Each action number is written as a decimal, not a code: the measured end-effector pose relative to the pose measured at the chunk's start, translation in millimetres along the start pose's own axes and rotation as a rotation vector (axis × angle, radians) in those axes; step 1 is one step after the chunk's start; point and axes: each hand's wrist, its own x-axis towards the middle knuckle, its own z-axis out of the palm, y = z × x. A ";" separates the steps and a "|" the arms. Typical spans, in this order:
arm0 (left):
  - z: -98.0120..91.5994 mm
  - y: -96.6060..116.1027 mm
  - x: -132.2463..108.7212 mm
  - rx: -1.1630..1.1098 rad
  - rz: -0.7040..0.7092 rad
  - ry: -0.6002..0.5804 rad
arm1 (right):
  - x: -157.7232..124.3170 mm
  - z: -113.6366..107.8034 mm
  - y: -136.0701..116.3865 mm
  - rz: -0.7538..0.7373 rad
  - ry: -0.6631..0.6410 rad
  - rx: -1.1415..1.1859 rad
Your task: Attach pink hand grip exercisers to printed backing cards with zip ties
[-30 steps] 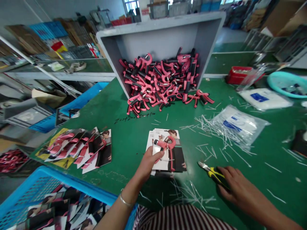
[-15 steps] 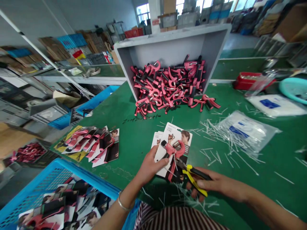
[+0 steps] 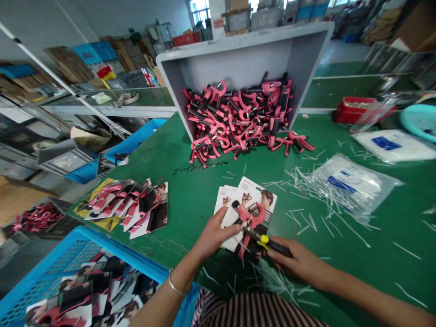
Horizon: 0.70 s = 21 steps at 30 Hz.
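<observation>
**What are the hands doing?**
The left hand is closed around a pink-and-black hand grip strengthener, its fingers curled over the tool's upper end. The strengthener lies against a printed backing card, and a second card sits partly beneath that one. The right hand is closed around a pair of yellow-and-black side cutters, whose tip points at the lower part of the strengthener, right beside it.

**Where is all this happening?**
Just above the front edge of a green tabletop, directly in front of the person, whose striped shirt shows at the bottom. A silver bangle circles the left wrist.

**What else is on the tabletop?**
Straight ahead, a gray bin holds a heap of pink-and-black strengtheners. To the left lies a fanned row of carded strengtheners. To the right, a clear bag holds thin white plastic ties, and more loose ties are scattered around it.

**Anything below the tabletop?**
Yes, a blue crate at the lower left, filled with printed cards.
</observation>
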 end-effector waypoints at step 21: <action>37.6 12.5 2.5 -0.619 0.070 0.206 | 31.9 41.3 5.1 0.070 -0.531 1.186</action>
